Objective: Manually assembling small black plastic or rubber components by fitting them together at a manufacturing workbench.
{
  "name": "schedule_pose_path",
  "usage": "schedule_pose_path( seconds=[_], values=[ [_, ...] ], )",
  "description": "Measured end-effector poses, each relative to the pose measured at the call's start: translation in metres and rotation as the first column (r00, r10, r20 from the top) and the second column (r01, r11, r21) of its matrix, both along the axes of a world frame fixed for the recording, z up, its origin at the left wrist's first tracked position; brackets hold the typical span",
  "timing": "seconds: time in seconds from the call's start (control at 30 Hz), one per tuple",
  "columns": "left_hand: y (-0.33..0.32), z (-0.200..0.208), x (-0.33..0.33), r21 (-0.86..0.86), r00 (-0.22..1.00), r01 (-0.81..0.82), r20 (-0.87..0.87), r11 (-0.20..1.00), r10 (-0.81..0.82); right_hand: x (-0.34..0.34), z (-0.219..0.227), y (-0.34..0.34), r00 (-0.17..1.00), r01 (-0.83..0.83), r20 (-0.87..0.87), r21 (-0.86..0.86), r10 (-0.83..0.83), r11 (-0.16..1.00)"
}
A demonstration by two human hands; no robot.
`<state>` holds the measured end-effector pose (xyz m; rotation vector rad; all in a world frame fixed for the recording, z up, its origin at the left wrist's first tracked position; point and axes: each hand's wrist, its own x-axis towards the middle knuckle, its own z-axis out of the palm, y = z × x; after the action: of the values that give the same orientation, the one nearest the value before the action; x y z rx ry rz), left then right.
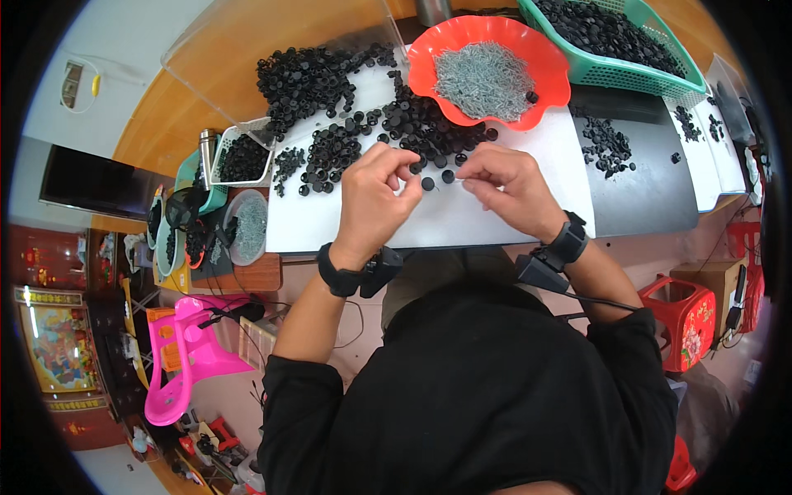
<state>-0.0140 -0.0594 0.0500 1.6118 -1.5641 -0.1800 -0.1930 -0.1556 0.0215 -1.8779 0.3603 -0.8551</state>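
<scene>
My left hand (375,194) hovers over the white table sheet (462,219), fingers pinched around a small black cap near the edge of a heap of black caps (412,120). My right hand (503,186) is close beside it, pinching a thin metal pin whose tip points toward the left hand. Two loose black caps (437,179) lie on the sheet between the hands. A red scalloped bowl (491,37) of thin metal pins (483,78) stands just beyond the hands. Both wrists wear black bands with small devices.
A green basket (652,70) full of black caps sits at the far right. A dark mat (652,186) with scattered caps lies right of the sheet. Small trays and bowls of caps and pins (243,157) stand left. A pink plastic stool (186,355) and red stool (689,318) are below.
</scene>
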Motion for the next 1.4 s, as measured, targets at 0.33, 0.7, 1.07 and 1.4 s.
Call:
schedule_pose_path(
  seconds=[0.33, 0.7, 1.07, 1.4],
  values=[
    [0.009, -0.015, -0.017, -0.079, 0.99, 0.038, 0.138, 0.996, -0.027, 0.014, -0.006, 0.018, 1.0, -0.02, 0.02, 0.349, 0.014, 0.937],
    [0.013, -0.014, -0.022, -0.151, 0.943, 0.055, 0.334, 0.987, -0.001, 0.021, -0.005, 0.034, 0.993, 0.118, 0.0, 0.249, -0.121, 0.961],
    [0.017, -0.013, -0.023, -0.166, 0.971, 0.106, 0.228, 0.98, -0.067, 0.016, 0.004, 0.027, 0.983, 0.14, -0.143, 0.202, -0.112, 0.969],
    [0.027, -0.015, -0.024, -0.087, 0.941, 0.119, -0.307, 0.989, -0.141, 0.012, -0.014, 0.025, 0.937, -0.349, 0.283, 0.804, 0.207, 0.481]
  ],
)
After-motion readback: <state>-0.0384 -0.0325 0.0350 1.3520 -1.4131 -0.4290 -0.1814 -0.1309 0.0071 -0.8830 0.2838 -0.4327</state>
